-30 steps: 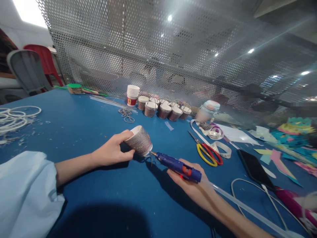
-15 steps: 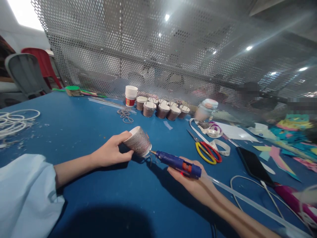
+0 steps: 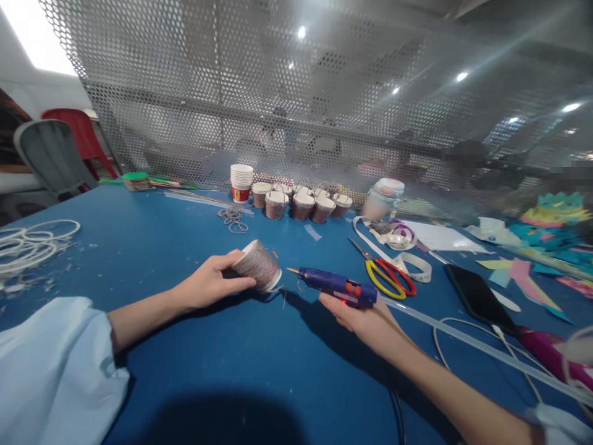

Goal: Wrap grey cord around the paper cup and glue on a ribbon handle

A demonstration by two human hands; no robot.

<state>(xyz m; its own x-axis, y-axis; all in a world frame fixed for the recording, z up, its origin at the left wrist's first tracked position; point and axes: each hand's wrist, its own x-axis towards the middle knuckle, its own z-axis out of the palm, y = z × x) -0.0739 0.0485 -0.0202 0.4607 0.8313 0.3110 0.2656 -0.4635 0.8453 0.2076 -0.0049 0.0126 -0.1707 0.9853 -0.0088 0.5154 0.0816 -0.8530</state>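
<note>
My left hand (image 3: 214,283) is closed on a paper cup (image 3: 259,267) wrapped in greyish-brown cord, tilted with its white base toward the right. A loose end of cord (image 3: 284,298) dangles near that base. In my right hand (image 3: 365,321) is a blue glue gun (image 3: 338,287), its metal nozzle pointing left at the cup with a small gap between them. A long clear glue stick (image 3: 445,327) sticks out of the gun's back, and a small red light glows on its underside.
Behind stand several cord-wrapped cups with handles (image 3: 302,206), a stack of white paper cups (image 3: 241,183) and a lidded jar (image 3: 382,199). To the right lie scissors (image 3: 389,278), a tape measure (image 3: 412,267) and a phone (image 3: 479,300). White cord (image 3: 39,244) is coiled at left.
The glue gun's nozzle has drawn away from the cup's base, slightly right and up. The left hand keeps the cup in nearly the same place. The view has shifted a little.
</note>
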